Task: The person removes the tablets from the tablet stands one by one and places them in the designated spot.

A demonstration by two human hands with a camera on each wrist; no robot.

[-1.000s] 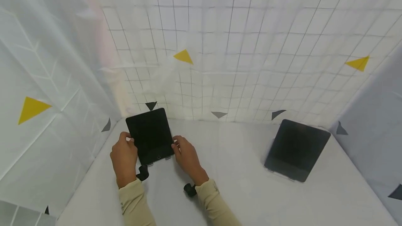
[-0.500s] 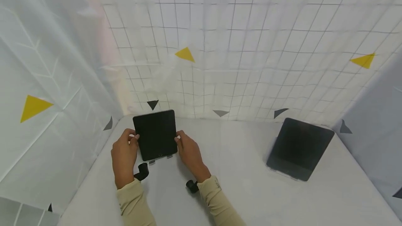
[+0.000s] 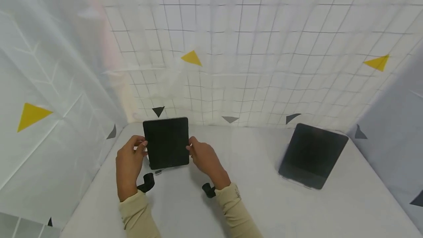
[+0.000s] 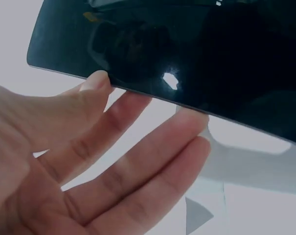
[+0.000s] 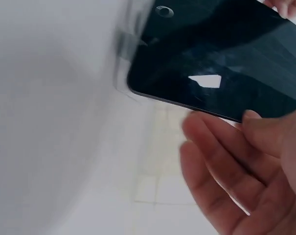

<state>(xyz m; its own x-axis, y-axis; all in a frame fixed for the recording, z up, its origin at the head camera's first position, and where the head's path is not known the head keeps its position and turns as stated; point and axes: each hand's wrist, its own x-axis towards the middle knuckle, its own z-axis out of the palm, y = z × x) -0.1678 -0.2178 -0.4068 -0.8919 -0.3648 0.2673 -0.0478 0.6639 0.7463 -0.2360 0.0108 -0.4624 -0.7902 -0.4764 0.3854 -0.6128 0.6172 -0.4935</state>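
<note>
A black tablet (image 3: 167,142) with a dark, glossy screen stands tilted near the back left of the white table. At its left edge my left hand (image 3: 128,164) pinches it, thumb (image 4: 96,81) on the front rim and fingers behind. My right hand (image 3: 206,157) pinches the opposite edge; the thumb (image 5: 253,115) shows at the rim in the right wrist view. Below the tablet sits a clear stand (image 5: 122,63), mostly hidden, with one small lip (image 3: 158,172) showing under the lower edge. A round home button (image 5: 164,11) marks the tablet's bottom end.
Another black tablet (image 3: 313,156) leans on a clear stand at the right side of the white table (image 3: 264,208). Behind rises a white gridded sheet (image 3: 231,47) with yellow and grey triangles; pale sheets (image 3: 39,150) hang at both sides.
The held tablet has turned from a slant to nearly square with the back wall and shifted slightly right. Both hands moved with it; its lower edge now covers more of the stand's lips.
</note>
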